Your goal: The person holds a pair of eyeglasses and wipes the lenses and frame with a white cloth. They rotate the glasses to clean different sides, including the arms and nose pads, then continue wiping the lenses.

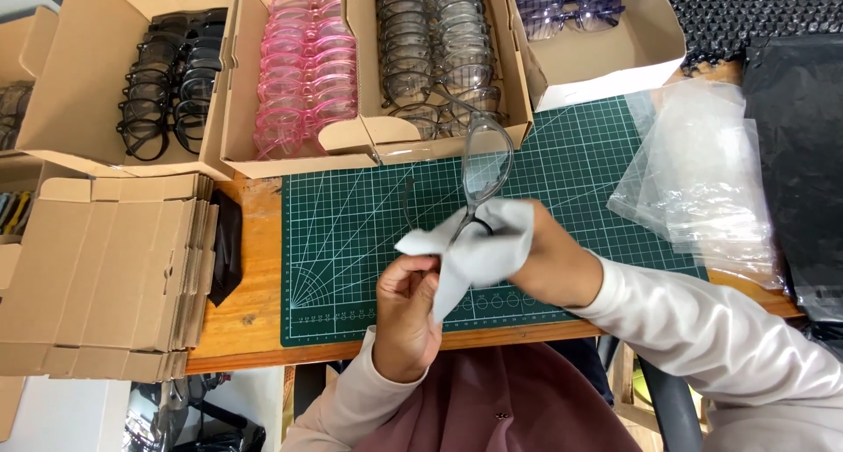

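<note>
Over the green cutting mat (pixel 351 215), a pair of grey clear-framed glasses (pixel 486 158) is held edge-on, one lens pointing up. A pale grey cloth (pixel 474 250) wraps the lower lens. My right hand (pixel 549 263) pinches that lens through the cloth. My left hand (pixel 404 307) grips the glasses' lower end and the cloth's hanging corner; its fingers are curled closed. Which part of the frame it holds is hidden by the cloth.
Open cardboard boxes along the back hold black glasses (pixel 171 79), pink glasses (pixel 307 65), grey glasses (pixel 435 48) and purple glasses (pixel 566 4). Flattened cardboard boxes (pixel 105 267) are stacked at left beside dark pouches (pixel 226 245). Clear plastic bags (pixel 702 171) lie at right.
</note>
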